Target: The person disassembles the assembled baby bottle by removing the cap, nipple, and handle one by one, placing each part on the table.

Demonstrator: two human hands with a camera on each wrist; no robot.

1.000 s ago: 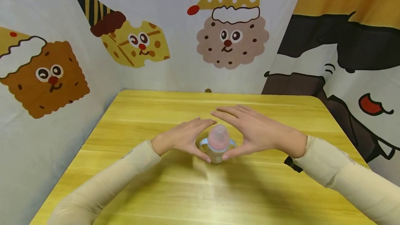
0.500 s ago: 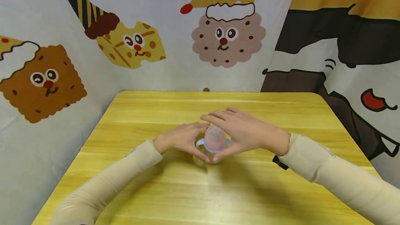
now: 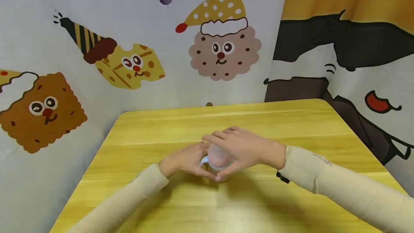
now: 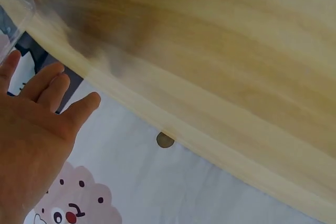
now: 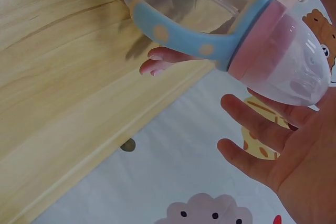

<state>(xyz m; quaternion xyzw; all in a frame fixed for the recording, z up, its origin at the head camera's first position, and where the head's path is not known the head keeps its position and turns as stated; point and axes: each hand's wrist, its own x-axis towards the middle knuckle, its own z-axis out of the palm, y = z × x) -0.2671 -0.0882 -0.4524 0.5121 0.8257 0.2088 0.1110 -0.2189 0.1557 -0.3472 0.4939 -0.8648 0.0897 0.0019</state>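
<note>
Between the two hands stands a clear baby bottle (image 3: 219, 156) with a pink collar, clear domed cap and blue side handles. From the left, the left hand (image 3: 187, 160) curves around it with fingers relaxed; in the left wrist view that hand (image 4: 37, 135) has its fingers apart beside the bottle's edge (image 4: 13, 3). The right hand (image 3: 244, 149) arches over the right side, its thumb tip close to the left thumb. In the right wrist view the bottle's blue handle (image 5: 184, 38) has tan dots, and the right hand (image 5: 294, 156) is spread beside the cap. Any contact is unclear.
A yellow wood-grain table (image 3: 145, 128) lies under the bottle. Behind it hangs a white cloth (image 3: 181, 89) printed with cartoon food figures, and on the right are black, brown and orange printed shapes.
The right hand has come left and closer around the bottle, covering its right handle. The thumbs are nearer each other. The head view has shifted, with the table lower in it.
</note>
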